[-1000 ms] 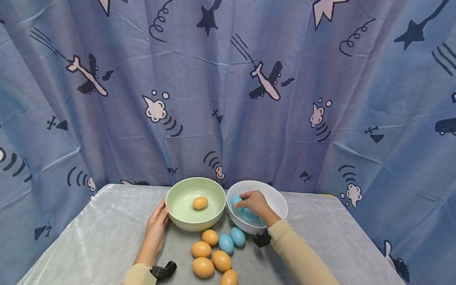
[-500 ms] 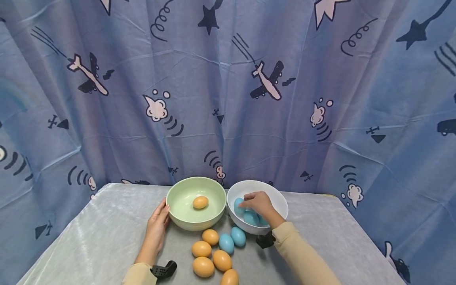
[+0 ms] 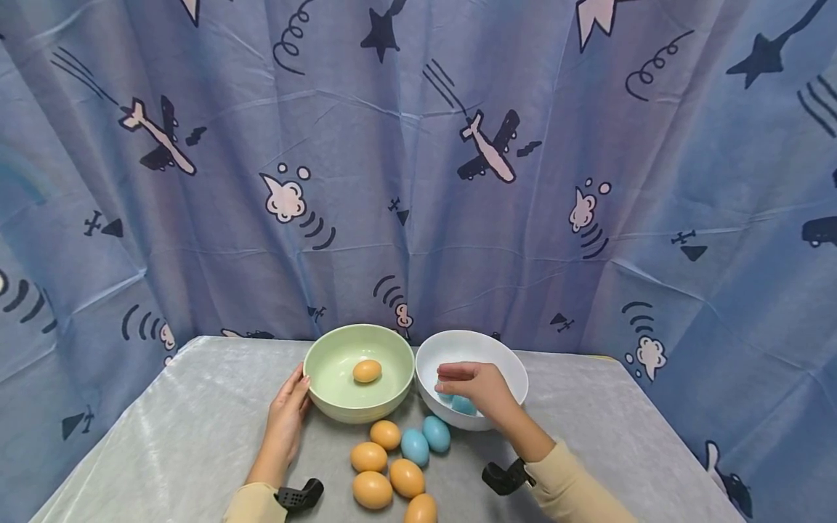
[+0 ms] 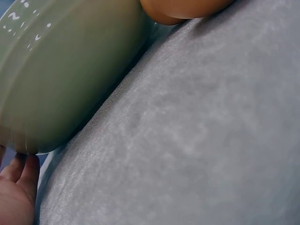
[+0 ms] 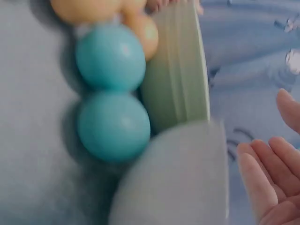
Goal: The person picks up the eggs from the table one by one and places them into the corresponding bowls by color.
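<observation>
My left hand (image 3: 285,418) rests against the left outer side of the light green bowl (image 3: 327,396), its fingers fairly straight along the wall. One orange egg (image 3: 368,371) lies inside that bowl. In the left wrist view, fingertips (image 4: 29,164) touch the bowl's outside. Over the white bowl (image 3: 510,363) hovers my right hand (image 3: 484,388), fingers extended and holding nothing. Beneath it some blue eggs (image 3: 463,404) lie in the white bowl, partly hidden by the hand. The right wrist view shows the right hand (image 5: 276,183) with spread fingers beside the white bowl's rim (image 5: 224,173).
In front of the bowls, two blue eggs (image 3: 415,447) and several orange eggs (image 3: 373,490) lie grouped on the grey cloth-covered table (image 3: 189,436). The two bowls stand side by side at the back, near a blue patterned curtain (image 3: 405,181).
My right hand has let go of a blue egg inside the white bowl; its fingers have straightened and the forearm has shifted right and nearer. The left hand stays against the green bowl.
</observation>
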{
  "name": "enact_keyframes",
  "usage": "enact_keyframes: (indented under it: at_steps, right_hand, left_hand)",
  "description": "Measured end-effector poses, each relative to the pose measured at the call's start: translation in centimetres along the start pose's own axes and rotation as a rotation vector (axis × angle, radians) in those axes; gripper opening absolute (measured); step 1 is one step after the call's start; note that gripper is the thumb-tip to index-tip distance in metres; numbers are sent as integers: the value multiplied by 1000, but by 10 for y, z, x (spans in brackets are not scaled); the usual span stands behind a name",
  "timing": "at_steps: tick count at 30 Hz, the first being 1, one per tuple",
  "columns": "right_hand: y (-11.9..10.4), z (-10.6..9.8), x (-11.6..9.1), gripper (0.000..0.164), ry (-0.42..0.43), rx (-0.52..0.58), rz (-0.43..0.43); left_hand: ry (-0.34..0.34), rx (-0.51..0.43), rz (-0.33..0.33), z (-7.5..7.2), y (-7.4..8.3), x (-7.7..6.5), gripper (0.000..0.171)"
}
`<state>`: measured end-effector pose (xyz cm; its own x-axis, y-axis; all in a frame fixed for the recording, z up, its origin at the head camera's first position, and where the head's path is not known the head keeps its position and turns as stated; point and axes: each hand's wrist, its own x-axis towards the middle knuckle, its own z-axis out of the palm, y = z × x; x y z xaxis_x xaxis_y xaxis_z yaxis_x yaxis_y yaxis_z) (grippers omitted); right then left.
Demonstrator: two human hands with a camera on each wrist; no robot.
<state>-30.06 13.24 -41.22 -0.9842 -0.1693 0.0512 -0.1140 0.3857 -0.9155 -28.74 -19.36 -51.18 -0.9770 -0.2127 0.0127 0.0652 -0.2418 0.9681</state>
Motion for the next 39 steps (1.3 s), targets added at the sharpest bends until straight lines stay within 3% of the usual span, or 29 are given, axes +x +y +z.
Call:
enact_keyframes:
  at_steps: [8,14,22,39]
  right_hand:
    - [-4,0,-42,42,-122,109,-11]
    - [6,3,-64,47,-248,160,-24]
    - [22,8,-75,49,-364,217,-21]
    - [42,23,-90,40,-472,262,27]
  left_hand:
    - [10,-15,1,-1,1,1,60]
    - [3,-14,-1,-2,1,-1,60]
    - [11,-20,-3,-2,1,-1,59]
    - [9,-17,-7,1,-1,1,59]
